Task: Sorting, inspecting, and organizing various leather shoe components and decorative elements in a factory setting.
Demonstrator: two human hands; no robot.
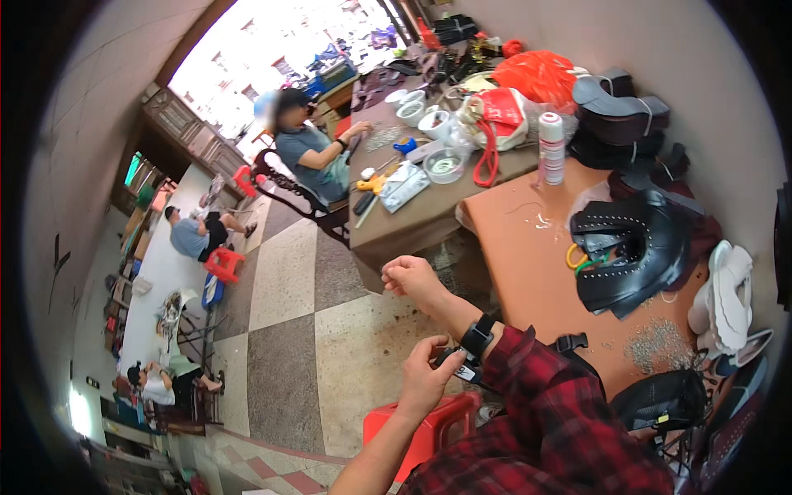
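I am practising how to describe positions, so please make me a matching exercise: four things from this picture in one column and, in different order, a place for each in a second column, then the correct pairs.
Things
1. black wrist strap
2. red plastic stool
3. black studded leather shoe upper
4. white thread spool with red markings

Places
A. lying on the orange table, at the right
B. standing upright at the far end of the orange table
C. on the floor, below the left hand
D. around the right hand wrist

Pairs: 1-D, 2-C, 3-A, 4-B
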